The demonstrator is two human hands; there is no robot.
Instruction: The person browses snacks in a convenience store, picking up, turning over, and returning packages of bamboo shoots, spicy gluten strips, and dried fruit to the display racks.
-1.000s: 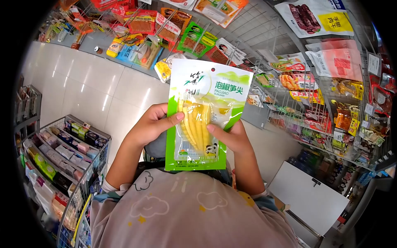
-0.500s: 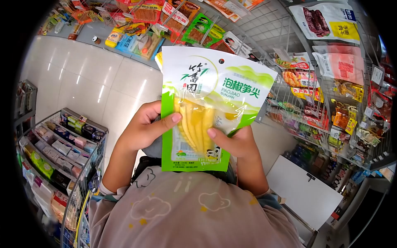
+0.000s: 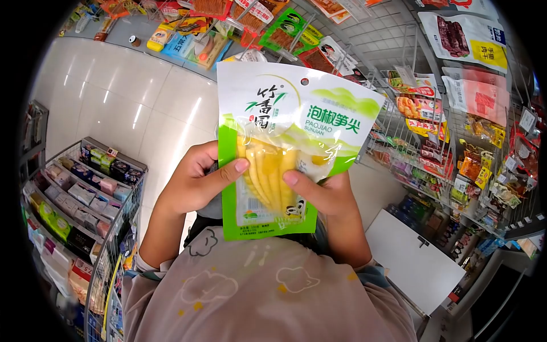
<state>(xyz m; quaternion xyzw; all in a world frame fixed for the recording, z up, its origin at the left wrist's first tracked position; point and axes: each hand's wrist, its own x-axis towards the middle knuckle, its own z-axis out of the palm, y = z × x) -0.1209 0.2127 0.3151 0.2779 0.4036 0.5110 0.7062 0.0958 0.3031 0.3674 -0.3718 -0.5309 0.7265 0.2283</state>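
Both hands have one green-and-white packet point(image 3: 270, 171) in their grip, held up in front of the shirt point(image 3: 256, 285) with its printed face towards the camera and its hang hole point(image 3: 305, 81) at the far edge. The left hand point(image 3: 196, 176) grasps the left side, thumb pressed over the see-through window; the right hand point(image 3: 327, 191) pinches the right side, thumb on the yellow contents, remaining fingers largely hidden. The step in hand appears to be holding the packet face-on; keeping it flat calls for even pressure from both thumbs, since the glossy film looks slick. No table supports it. Whether its near edge touches the shirt cannot be determined. Beyond and to the left lies a glossy tiled floor point(image 3: 131, 80), reflecting the lights. A grey shelf point(image 3: 117, 34) at the far side carries a blue bag point(image 3: 191, 48) and a small jar point(image 3: 134, 40), with red and green packets hanging near it. On the left stands a wire rack point(image 3: 139, 199) of boxed goods; on the right, mesh racking displays a dried-meat pack point(image 3: 456, 37) and other hanging bags. A white panel point(image 3: 416, 256) is noted near right.
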